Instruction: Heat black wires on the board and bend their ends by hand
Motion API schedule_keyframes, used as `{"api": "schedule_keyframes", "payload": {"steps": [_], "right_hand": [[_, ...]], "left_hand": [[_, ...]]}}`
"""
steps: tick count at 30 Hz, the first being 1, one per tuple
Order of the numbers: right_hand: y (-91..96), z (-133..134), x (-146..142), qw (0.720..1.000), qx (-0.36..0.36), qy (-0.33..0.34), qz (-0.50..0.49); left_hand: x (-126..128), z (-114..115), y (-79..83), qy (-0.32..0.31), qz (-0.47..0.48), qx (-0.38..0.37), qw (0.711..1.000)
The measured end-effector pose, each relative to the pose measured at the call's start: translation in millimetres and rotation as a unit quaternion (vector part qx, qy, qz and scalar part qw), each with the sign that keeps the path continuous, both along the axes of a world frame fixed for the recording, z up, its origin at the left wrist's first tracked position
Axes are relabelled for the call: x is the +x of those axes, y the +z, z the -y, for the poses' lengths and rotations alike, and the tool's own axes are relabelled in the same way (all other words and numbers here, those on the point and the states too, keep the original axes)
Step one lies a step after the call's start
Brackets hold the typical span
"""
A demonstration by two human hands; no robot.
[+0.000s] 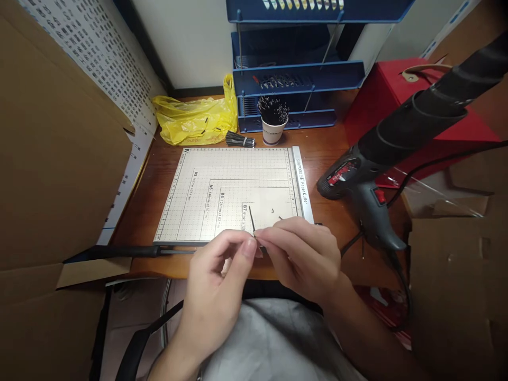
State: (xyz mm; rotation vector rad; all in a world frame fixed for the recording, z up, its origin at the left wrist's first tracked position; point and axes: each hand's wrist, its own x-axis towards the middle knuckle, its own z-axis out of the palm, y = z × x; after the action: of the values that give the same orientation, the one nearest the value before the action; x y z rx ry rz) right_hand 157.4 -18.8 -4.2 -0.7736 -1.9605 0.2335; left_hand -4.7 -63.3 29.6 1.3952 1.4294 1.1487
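Over the near edge of a paper cutter board point(226, 203), my left hand point(220, 280) and my right hand point(305, 256) meet fingertip to fingertip. Both pinch a thin black wire point(251, 218), whose one end sticks up past the fingers; the rest is hidden by them. A tiny bit of something point(272, 210) lies on the board just beyond my right hand. Another short dark piece point(280, 217) shows at that hand's knuckles, partly hidden.
Behind the board stand a paper cup point(273, 132) full of black wires, a tied wire bundle point(238, 139) and a yellow plastic bag point(190, 124). A heat gun point(367, 185) sits at the right, before a red box point(420, 127). Blue shelves point(297, 74) rise at the back; cardboard point(51, 159) walls the left.
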Motion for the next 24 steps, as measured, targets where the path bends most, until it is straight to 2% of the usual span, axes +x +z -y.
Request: {"api": "schedule_keyframes", "payload": {"steps": [5, 12, 16, 18, 22, 24], "right_hand": [[-3.3, -2, -1, 0.999, 0.024, 0.018, -0.011], [-12.1, -2, -6, 0.999, 0.038, -0.013, -0.016], [-9.9, -2, -6, 0.997, -0.012, -0.005, -0.074], [-3.9, -2, -3, 0.996, -0.023, -0.016, -0.086], [15.2, -1, 8, 0.997, 0.026, -0.05, 0.058], [23.4, -2, 12, 0.99, 0.028, -0.045, 0.129]], "left_hand": [[0, -4, 2.3, -0.016, -0.017, -0.015, 1.0], [3, -3, 2.4, 0.01, -0.04, -0.006, 0.999], [1, -2, 0.0, 0.015, -0.077, 0.01, 0.997], [-3, -2, -0.8, -0.006, -0.116, 0.025, 0.993], [-15, -4, 0.7, -0.091, -0.197, 0.101, 0.971], [-21, -7, 1.7, -0.117, -0.232, 0.149, 0.954]]}}
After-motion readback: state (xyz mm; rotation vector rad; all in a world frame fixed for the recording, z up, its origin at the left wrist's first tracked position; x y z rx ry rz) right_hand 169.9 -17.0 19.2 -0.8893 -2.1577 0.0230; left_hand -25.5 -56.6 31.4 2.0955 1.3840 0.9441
